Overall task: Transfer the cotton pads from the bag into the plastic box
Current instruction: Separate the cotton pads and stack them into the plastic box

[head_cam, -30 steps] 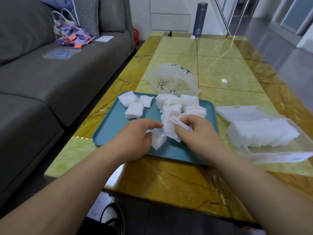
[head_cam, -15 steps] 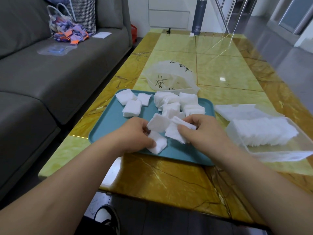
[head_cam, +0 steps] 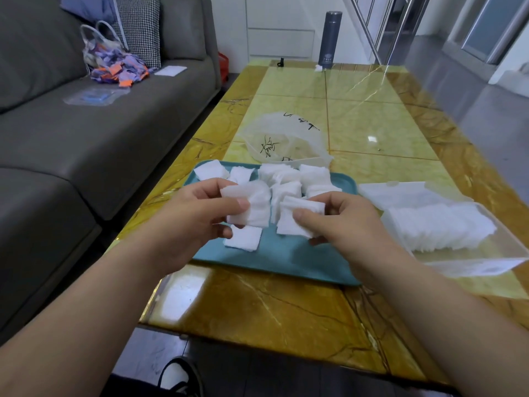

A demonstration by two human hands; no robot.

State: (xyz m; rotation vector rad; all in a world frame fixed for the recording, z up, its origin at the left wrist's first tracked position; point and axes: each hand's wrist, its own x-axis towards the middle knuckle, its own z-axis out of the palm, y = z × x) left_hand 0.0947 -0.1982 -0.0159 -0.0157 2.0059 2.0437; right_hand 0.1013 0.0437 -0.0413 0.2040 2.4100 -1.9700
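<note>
My left hand [head_cam: 200, 219] pinches stack of white square cotton pads [head_cam: 253, 206]; my right hand [head_cam: 343, 224] grips second stack [head_cam: 297, 222], over teal plastic tray [head_cam: 286, 253]. Clear plastic box [head_cam: 503, 247] at 3 o'clock.

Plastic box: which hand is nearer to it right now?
Right. The right hand pinches cotton pads just left of the plastic box; the left hand grips more farther left, over the tray.
</note>
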